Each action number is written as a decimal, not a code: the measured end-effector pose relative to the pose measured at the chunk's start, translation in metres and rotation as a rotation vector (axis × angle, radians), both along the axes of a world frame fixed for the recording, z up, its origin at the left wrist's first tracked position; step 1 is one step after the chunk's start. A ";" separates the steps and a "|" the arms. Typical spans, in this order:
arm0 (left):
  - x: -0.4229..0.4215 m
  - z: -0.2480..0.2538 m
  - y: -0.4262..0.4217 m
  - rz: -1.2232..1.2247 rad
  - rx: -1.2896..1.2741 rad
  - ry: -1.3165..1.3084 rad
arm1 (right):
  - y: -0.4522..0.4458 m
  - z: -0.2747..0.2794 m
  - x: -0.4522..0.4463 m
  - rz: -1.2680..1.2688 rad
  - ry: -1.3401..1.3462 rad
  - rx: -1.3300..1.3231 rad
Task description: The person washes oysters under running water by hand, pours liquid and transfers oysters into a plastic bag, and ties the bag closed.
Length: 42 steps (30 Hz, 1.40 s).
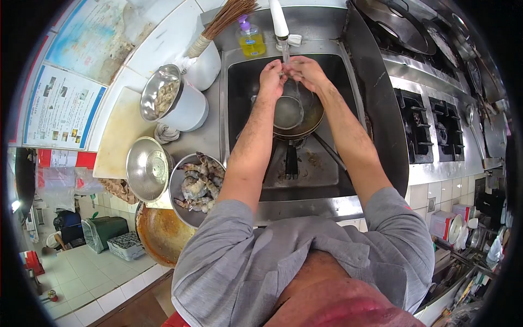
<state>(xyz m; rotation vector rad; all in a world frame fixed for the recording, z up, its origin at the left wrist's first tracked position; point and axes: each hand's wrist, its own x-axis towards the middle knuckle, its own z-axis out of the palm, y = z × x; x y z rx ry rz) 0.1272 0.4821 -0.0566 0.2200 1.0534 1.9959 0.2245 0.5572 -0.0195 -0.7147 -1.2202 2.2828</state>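
Under the running tap (280, 24), my left hand (272, 79) and my right hand (305, 73) are close together over the sink (250, 65). Fingers of both are pinched around a small greyish piece that looks like a shrimp, mostly hidden by the fingers. Water falls past them into a pan (311, 117) in the sink, where a round bowl or strainer (287, 113) sits. Left of the sink, a metal bowl (175, 188) holds unpeeled shrimp (199, 182). Pale peeled shrimp (166, 98) lie in a tilted metal bowl (147, 102) on a white bucket (190, 111).
Behind the sink stand a yellow soap bottle (251, 41) and a twig brush (220, 24). A metal bowl (148, 169) and a cutting board (122, 122) are at the left. Pan handles (329, 151) stick out within the sink. A gas stove (430, 128) lies beyond the right-hand splash wall (384, 109).
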 end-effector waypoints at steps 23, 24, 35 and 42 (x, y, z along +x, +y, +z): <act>0.001 -0.007 0.013 -0.019 0.367 -0.383 | 0.010 0.014 -0.029 0.270 -0.462 1.253; 0.000 -0.009 0.014 -0.019 0.365 -0.347 | 0.011 0.011 -0.028 0.213 -0.469 1.138; 0.002 -0.012 0.015 -0.037 0.406 -0.448 | 0.001 0.020 -0.017 -0.061 -0.319 0.881; -0.003 0.000 0.013 0.030 0.307 -0.250 | 0.054 -0.085 -0.015 -0.307 0.275 -0.239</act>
